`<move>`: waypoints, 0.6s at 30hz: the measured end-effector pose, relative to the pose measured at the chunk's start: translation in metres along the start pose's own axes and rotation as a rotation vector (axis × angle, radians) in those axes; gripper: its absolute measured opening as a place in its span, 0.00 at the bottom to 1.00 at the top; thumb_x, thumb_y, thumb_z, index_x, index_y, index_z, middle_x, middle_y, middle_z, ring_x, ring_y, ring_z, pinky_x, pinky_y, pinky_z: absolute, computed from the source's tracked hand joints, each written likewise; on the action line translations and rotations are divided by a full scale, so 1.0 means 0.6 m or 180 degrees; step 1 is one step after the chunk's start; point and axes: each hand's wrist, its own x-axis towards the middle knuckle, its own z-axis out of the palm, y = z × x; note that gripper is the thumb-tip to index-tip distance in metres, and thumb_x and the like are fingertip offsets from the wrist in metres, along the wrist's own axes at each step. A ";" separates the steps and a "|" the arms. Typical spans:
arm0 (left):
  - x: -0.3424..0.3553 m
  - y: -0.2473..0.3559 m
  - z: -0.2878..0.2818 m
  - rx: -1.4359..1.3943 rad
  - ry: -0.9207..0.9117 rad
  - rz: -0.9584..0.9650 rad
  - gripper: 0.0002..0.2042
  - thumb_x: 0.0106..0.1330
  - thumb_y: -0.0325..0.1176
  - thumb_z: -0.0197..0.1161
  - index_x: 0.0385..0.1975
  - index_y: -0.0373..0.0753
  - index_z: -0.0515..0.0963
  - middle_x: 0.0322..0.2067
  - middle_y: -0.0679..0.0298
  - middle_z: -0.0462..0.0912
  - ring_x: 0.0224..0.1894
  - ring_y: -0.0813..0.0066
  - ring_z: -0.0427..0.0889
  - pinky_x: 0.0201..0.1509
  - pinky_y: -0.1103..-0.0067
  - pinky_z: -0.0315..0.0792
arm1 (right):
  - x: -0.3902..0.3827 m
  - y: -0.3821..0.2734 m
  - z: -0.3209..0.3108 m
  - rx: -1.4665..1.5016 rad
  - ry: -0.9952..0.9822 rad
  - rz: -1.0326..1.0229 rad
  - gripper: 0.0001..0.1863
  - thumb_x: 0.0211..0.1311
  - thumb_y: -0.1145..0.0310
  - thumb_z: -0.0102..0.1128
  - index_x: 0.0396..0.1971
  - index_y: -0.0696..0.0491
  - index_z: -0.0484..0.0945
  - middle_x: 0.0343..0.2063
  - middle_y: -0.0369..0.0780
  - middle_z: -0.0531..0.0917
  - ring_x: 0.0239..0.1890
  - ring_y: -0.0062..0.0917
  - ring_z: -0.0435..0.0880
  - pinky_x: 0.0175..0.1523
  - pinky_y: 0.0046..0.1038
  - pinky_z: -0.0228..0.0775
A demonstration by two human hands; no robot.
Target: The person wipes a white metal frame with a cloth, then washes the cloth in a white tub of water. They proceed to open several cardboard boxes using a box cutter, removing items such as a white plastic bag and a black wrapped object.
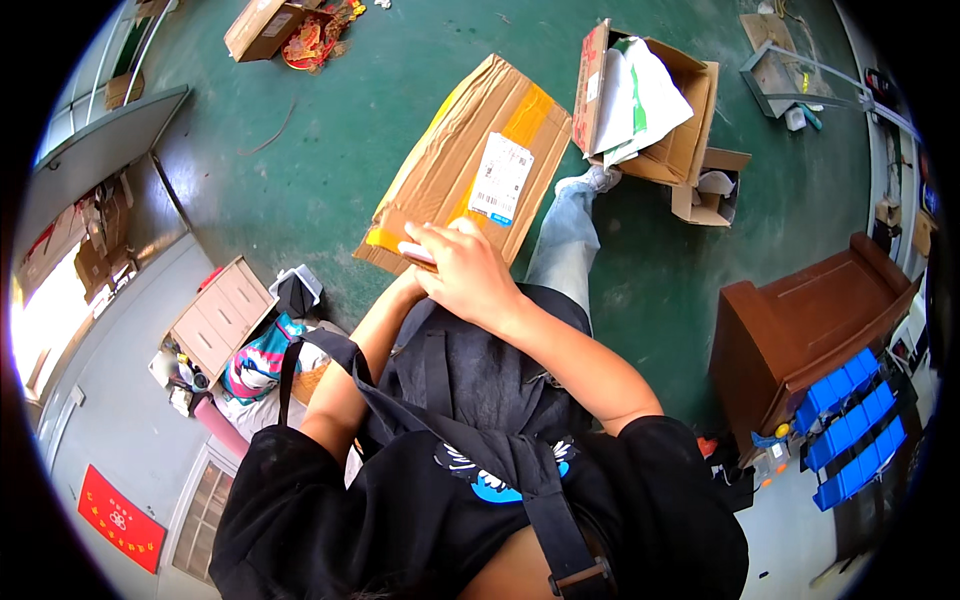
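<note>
Beyond the hands (466, 268), cardboard box (462, 150), long axis slanting away rightward.

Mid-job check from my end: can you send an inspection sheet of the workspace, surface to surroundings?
Surface: green floor, with scattered specks and marks.
Things at hand: taped cardboard box in front of the person, bearing a white label; slim brownish object at the hands, kind unclear.
Clutter: open carton holding white-and-green packaging; smaller open box beside it.
Hands: right hand overlaps left hand, mostly hidden; grip unclear.
Cables: none certain; thin dark strand on the floor, possibly a cord.
Surroundings: brown wooden furniture and blue bins right; pale drawer unit left.
</note>
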 end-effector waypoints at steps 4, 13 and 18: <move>0.018 -0.013 0.002 0.0132 -0.0070 -0.0079 0.33 0.61 0.36 0.67 0.65 0.37 0.60 0.58 0.55 0.72 0.59 0.61 0.74 0.63 0.65 0.69 | 0.029 -0.003 0.001 0.0089 0.0361 0.0136 0.24 0.51 0.67 0.61 0.50 0.58 0.78 0.43 0.50 0.83 0.44 0.42 0.79 0.52 0.37 0.71; 0.011 0.018 0.045 0.0765 -0.0019 0.0282 0.35 0.60 0.37 0.69 0.65 0.37 0.60 0.58 0.56 0.72 0.59 0.61 0.74 0.63 0.65 0.69 | 0.085 0.029 0.001 0.0967 0.0841 0.0736 0.19 0.55 0.62 0.66 0.45 0.57 0.81 0.33 0.50 0.85 0.35 0.39 0.83 0.43 0.35 0.75; 0.024 0.055 0.089 0.1105 0.0474 0.0857 0.45 0.50 0.41 0.78 0.65 0.38 0.56 0.59 0.58 0.69 0.61 0.63 0.71 0.64 0.66 0.66 | 0.082 0.047 -0.035 0.2314 0.0272 0.1302 0.15 0.62 0.59 0.63 0.35 0.58 0.80 0.24 0.39 0.82 0.28 0.17 0.78 0.34 0.25 0.69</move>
